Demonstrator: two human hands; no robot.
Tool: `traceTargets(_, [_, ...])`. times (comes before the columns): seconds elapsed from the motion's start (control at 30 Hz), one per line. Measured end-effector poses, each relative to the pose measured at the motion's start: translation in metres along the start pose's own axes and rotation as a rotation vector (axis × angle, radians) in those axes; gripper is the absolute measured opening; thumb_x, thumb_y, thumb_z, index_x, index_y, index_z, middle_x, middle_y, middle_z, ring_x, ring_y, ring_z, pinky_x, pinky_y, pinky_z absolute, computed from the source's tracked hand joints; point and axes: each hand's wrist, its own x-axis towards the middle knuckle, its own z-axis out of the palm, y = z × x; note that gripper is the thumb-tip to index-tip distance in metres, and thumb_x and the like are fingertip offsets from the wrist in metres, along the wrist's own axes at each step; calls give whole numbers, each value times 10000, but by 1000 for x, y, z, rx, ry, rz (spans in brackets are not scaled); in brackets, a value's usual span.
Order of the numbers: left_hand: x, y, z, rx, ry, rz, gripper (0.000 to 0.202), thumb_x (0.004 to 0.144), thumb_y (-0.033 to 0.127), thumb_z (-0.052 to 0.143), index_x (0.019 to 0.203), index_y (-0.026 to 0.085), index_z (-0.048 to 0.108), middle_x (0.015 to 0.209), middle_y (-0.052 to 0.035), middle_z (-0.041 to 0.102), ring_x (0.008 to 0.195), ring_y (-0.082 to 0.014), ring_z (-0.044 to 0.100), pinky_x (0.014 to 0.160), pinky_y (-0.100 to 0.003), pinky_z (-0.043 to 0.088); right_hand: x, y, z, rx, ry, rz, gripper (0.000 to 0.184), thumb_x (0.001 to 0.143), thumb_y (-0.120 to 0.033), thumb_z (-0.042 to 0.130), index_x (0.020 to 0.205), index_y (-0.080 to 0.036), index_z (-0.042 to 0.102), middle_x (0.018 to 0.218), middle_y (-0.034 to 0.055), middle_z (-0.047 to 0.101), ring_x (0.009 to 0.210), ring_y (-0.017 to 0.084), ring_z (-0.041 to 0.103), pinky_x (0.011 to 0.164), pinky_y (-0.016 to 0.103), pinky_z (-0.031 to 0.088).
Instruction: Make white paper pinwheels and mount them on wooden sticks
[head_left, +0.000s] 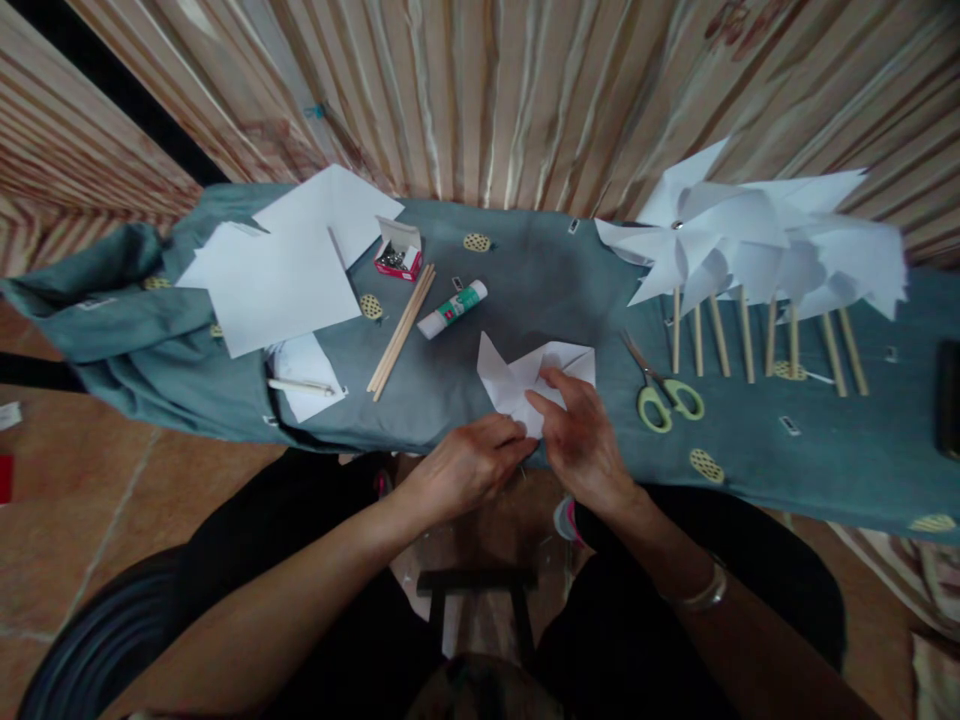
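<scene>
A white paper pinwheel piece [561, 357] with cut, raised flaps lies at the table's near edge, between my hands. My left hand [474, 462] is closed, pinching the paper's near left edge between thumb and fingertips. From the right, my right hand [583, 435] reaches over the sheet; its fingers are apart and rest on the paper near its middle. Green-handled scissors [660, 390] lie just right of that hand, blades slightly apart. Beyond the paper, to the left, a glue stick [452, 309] lies capped on the cloth.
Several finished pinwheels [750, 235] on wooden sticks lie overlapping at the right. At left are white paper sheets [285, 285], a pen [301, 386] on a paper piece, wooden sticks [402, 332] and a small red box [399, 262] of metal pins. A striped curtain [525, 100] hangs behind the table.
</scene>
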Motion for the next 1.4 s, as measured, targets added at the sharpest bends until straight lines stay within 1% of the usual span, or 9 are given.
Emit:
traceTargets(0.17, [-1, 3, -2, 8, 35, -20, 222, 926, 180, 436, 1051, 154, 617, 982, -86, 616, 866, -164, 613, 724, -289, 547, -7, 1, 1, 34, -12, 30, 491, 845, -117, 409, 1251, -376, 508, 1422, 17, 429, 1322, 308, 409, 1020, 544, 399])
traceTargets(0.33, [0, 5, 0, 14, 97, 5, 200, 919, 198, 472, 1036, 119, 613, 1154, -145, 600, 918, -183, 622, 756, -306, 556, -6, 3, -1, 12, -40, 10, 474, 851, -119, 411, 1251, -358, 499, 1456, 26, 399, 1348, 307, 384, 1026, 541, 391])
traceTargets(0.53, [6, 1, 6, 30, 75, 17, 214, 934, 208, 443, 1065, 139, 597, 1016, -117, 643, 978, -216, 612, 825, -372, 546, -3, 2, 5, -90, -45, -26, 378, 862, -109, 406, 1191, -224, 553, 1446, 123, 423, 1325, 308, 397, 998, 528, 404])
traceTargets(0.7, [9, -2, 7, 47, 72, 7, 222, 938, 215, 438, 1068, 158, 607, 999, -99, 641, 949, -201, 606, 823, -355, 536, 0, 4, -1, -130, -35, -22, 369, 876, -102, 393, 1164, -195, 603, 1416, 127, 464, 1308, 289, 428, 1010, 485, 409])
traceTargets(0.87, [7, -1, 6, 66, 86, 25, 240, 947, 207, 424, 1104, 159, 598, 1016, -101, 645, 971, -200, 601, 837, -359, 532, 20, 24, -18, -132, 86, 54, 441, 887, -155, 399, 1313, -178, 511, 1409, 136, 481, 1310, 295, 435, 1049, 512, 378])
traceTargets(1.0, [4, -3, 4, 88, 109, 58, 257, 941, 185, 429, 1146, 154, 581, 1034, -104, 651, 982, -204, 598, 833, -369, 534, 39, 40, -25, -97, 53, 93, 416, 875, -284, 500, 1273, -170, 546, 1224, 137, 642, 1161, 310, 572, 998, 539, 412])
traceTargets(1.1, [1, -7, 0, 112, 131, 68, 282, 931, 166, 441, 1183, 159, 565, 1051, -96, 651, 969, -199, 599, 816, -362, 531, 44, 46, -31, -62, 53, 145, 365, 845, -287, 527, 1183, -181, 617, 1016, 97, 727, 969, 284, 666, 906, 483, 487])
traceTargets(1.27, [-1, -18, -12, 211, 170, 41, 246, 929, 153, 455, 1120, 157, 610, 1027, -92, 671, 932, -193, 600, 798, -353, 513, 38, 46, -45, 27, 71, 313, 316, 802, -291, 578, 1091, -211, 678, 880, 49, 750, 821, 245, 703, 777, 395, 547])
traceTargets(1.4, [1, -31, -23, 290, 198, 29, 209, 928, 155, 471, 1040, 164, 647, 1032, -84, 683, 962, -201, 588, 824, -362, 490, 27, 43, -51, 125, 3, 396, 286, 768, -310, 628, 1020, -200, 705, 789, 37, 750, 715, 222, 701, 677, 351, 556])
